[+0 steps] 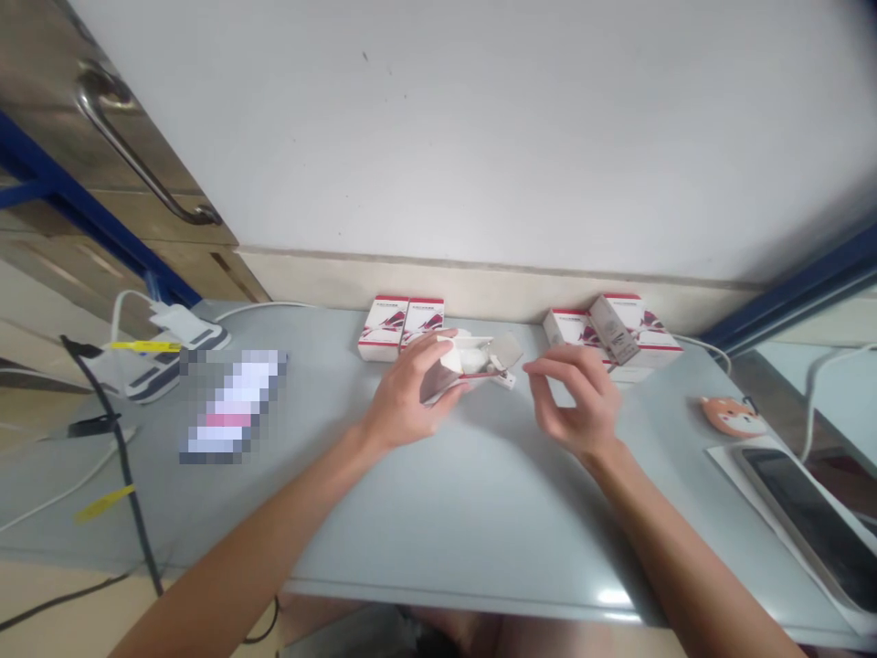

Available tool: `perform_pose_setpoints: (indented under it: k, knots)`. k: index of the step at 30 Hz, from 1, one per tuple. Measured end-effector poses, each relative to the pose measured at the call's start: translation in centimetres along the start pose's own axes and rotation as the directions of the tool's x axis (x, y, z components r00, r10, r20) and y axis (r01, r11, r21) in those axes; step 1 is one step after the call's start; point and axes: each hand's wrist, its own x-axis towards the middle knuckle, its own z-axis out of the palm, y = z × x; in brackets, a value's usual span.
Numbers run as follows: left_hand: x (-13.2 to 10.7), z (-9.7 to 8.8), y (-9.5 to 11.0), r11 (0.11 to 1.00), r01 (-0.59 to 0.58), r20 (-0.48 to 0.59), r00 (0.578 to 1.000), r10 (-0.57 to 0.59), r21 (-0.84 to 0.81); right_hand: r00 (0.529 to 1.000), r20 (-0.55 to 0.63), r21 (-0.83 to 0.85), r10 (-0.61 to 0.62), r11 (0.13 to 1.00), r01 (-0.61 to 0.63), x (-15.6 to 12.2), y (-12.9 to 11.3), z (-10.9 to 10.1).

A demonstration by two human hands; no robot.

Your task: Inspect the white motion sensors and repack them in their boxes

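My left hand (407, 397) grips an opened white carton (466, 361) from its near side, with white packing and a small metal part showing inside. Its flap stands up at the right. My right hand (572, 397) hovers just right of the carton, fingers curled apart, holding nothing. Behind the hands, several white boxes with red printing (382, 327) stand in two groups along the back of the grey tabletop (466, 521). A small grey-beige carton (615, 329) leans against the right group, close above my right hand.
A wall with a skirting ledge backs the table. On the left lie a pixelated object (231, 407), a white device (164, 361) and cables. On the right are an orange fox-shaped item (732, 417) and a dark-screened tablet (801, 521) on white paper.
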Motion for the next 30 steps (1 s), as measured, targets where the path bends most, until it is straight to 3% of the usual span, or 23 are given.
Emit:
perform_pose_setpoints:
  k: [3, 5, 19, 30]
  knots:
    - [0.1, 0.1, 0.1, 1.0, -0.018, -0.012, 1.0, 0.018, 0.021, 0.981, 0.191, -0.038, -0.037, 0.998, 0.045, 0.0, -0.1, -0.1]
    - [0.1, 0.1, 0.2, 0.999, -0.03, -0.023, 0.999, 0.031, 0.036, 0.971, 0.234, -0.052, -0.056, 0.996, 0.07, -0.1, 0.0, -0.2]
    - [0.5, -0.1, 1.6, 0.991, -0.119, 0.115, 0.987, 0.112, 0.053, 0.967, 0.246, -0.012, -0.071, 0.997, 0.077, -0.3, 0.7, -0.4]
    - [0.6, -0.3, 0.6, 0.997, -0.072, 0.096, 0.993, 0.069, 0.033, 0.965, 0.259, 0.025, -0.047, 0.999, 0.042, 0.4, 0.6, -0.8]
